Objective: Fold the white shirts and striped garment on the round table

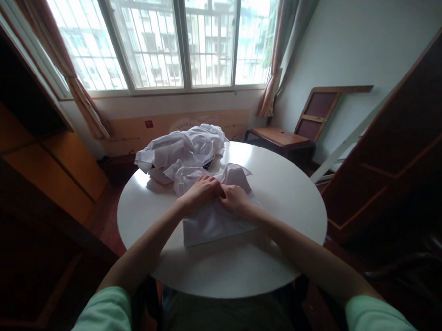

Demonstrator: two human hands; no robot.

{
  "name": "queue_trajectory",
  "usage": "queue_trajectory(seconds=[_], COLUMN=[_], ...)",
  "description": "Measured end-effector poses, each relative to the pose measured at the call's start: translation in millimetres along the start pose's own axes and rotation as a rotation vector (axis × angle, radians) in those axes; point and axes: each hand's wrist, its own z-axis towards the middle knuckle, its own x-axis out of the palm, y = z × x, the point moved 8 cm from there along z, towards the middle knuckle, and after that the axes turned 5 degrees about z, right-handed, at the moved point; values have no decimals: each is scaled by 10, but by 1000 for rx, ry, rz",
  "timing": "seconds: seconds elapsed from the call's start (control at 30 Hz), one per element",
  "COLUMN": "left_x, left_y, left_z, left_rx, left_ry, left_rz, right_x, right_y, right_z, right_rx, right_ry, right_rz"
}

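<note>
Here, white shirt [212, 220] lies mid-table, on round white table [285, 261], near edge already squared. Left hand [202, 191] and right hand [234, 199] rest side by side on shirt's middle, fingers curled, pinching cloth. Best to keep both hands low, press the crease flat, pull evenly so edges stay aligned. Beyond shirt, crumpled white pile [183, 150] sits near table's far edge, touching shirt's rumpled end.

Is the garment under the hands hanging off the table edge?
No, the white garment lies wholly on the round table, with both the left hand and right hand pressing on it.
</note>
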Motion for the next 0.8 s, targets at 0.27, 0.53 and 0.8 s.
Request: queue_trajectory(seconds=[0.27,0.53,0.8], left_x=[196,118,60], left_y=[231,240,224], left_z=[22,-5,-45], left_rx=[-77,-124,-92], left_ry=[-14,-203,-139], left_rz=[-105,-196,-359], right_x=[93,55,-106], right_y=[-71,-40,20], right_z=[72,8,-62], right_rx=[88,79,-43], right_ry=[17,-91,-298], right_rz=[36,38,121])
